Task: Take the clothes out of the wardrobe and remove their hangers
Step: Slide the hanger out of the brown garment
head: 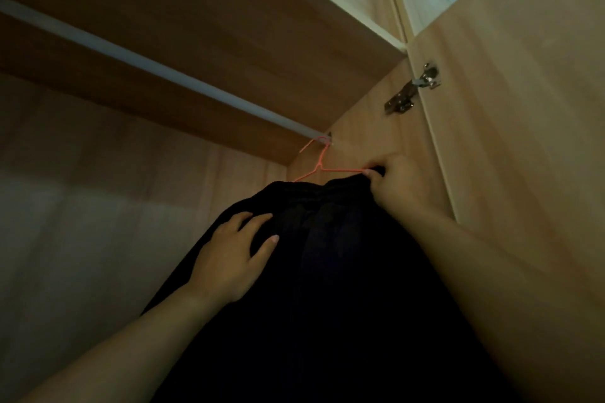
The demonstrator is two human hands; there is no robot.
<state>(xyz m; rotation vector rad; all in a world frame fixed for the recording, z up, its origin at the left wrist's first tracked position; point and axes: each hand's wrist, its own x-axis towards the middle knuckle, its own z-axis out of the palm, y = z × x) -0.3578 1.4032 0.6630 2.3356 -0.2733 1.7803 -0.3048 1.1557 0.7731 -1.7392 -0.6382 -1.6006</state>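
Note:
A black garment hangs on an orange wire hanger hooked over the white rail at the rail's right end inside the wardrobe. My right hand grips the hanger's right shoulder together with the garment's top edge. Lower down, my left hand rests on the left side of the black cloth with fingers spread and slightly curled. The lower part of the hanger is hidden under the cloth.
The wardrobe's right side wall lies just behind my right hand. An open door with a metal hinge stands to the right. A wooden shelf spans above the rail. The back panel is on the left.

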